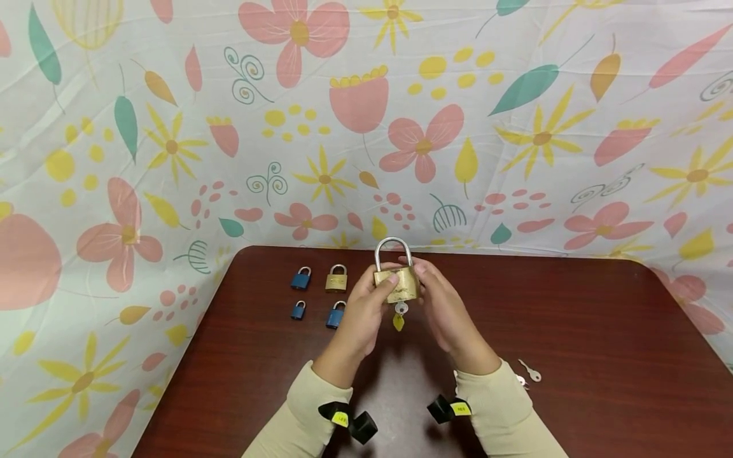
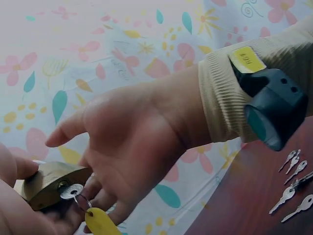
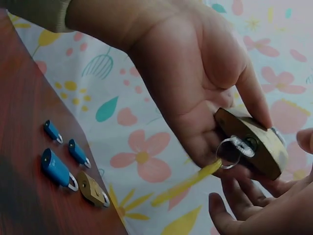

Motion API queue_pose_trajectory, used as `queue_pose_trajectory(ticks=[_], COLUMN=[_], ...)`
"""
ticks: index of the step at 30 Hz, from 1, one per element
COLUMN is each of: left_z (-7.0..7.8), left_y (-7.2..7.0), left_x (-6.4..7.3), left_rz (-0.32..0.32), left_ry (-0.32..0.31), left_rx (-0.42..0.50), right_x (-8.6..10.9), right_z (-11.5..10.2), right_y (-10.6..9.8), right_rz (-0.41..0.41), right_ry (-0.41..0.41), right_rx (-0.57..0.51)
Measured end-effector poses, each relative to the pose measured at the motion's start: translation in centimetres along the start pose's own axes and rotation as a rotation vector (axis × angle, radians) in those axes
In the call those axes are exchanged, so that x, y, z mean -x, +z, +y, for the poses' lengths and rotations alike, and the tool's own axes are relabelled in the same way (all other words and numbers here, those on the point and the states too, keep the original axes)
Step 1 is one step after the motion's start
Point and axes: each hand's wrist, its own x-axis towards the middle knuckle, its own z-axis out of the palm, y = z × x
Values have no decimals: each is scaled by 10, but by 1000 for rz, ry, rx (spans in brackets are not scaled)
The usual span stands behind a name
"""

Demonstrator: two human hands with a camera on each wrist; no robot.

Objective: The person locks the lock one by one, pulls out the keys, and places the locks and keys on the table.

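A large brass padlock (image 1: 406, 286) is held upright, its steel shackle pointing up. My left hand (image 1: 362, 312) grips it, thumb across the front face and fingers behind. A silver key (image 1: 401, 308) sits in the keyhole underneath, with a yellow tag (image 1: 398, 323) hanging from its ring. On the other side, my right hand (image 1: 449, 312) is at the padlock's edge; the left wrist view shows its palm (image 2: 137, 132) with the thumb stretched out and fingers loosely extended by the padlock. Whether those fingertips bear on the body is partly hidden.
Blue padlocks (image 3: 57, 167) and a smaller brass padlock (image 1: 336, 282) stand in rows at the table's back left. Several loose keys (image 2: 296, 166) lie on the right of the dark red table (image 1: 601, 331), partly behind the right sleeve. A flowered cloth (image 1: 366, 159) hangs behind.
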Motion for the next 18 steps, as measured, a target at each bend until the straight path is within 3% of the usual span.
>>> queue_pose_trajectory(ticks=[4,8,12,18], left_z=[3,5,7,8], left_y=[-5,-9,-12,-15], left_x=[-1,-2,-3,-3], left_rz=[24,47,85,152], left_ry=[44,69,74,83], left_rx=[-64,-92,-83,-50], right_x=[0,0,0,1], right_z=[0,3,9,9], right_y=[3,6,8,7], right_rz=[6,-65,-148,-161], right_ry=[85,177,168,163], right_rx=[63,124,156,192])
